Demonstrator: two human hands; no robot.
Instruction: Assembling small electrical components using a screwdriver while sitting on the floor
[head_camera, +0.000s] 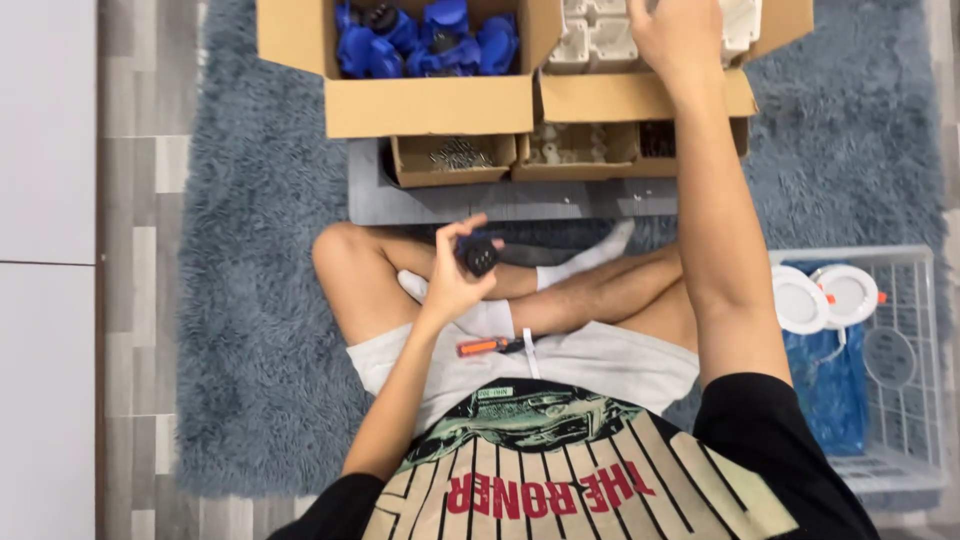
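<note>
Left hand on black part, right hand in the white-parts box.

We grip a small black round plastic part (479, 256) in our left hand (455, 275), fingers clamped around it, held above our crossed legs. Our right hand (672, 35) reaches into the cardboard box of white plastic housings (600, 35); fingers run past the frame edge, so we can't tell whether they've closed on one. To do this well, in our view: keep the black part steady with its face up, pick one housing cleanly by a rim. Next box over holds glossy blue plastic parts (425, 40). Small trays (455, 158) in front carry metal screws and small pale bits. Orange-handled screwdriver (490, 346) lies on our lap. Shaggy grey rug (250, 300) underneath; white wire basket (900, 350) at right holds round white lamp discs (825, 297).
</note>
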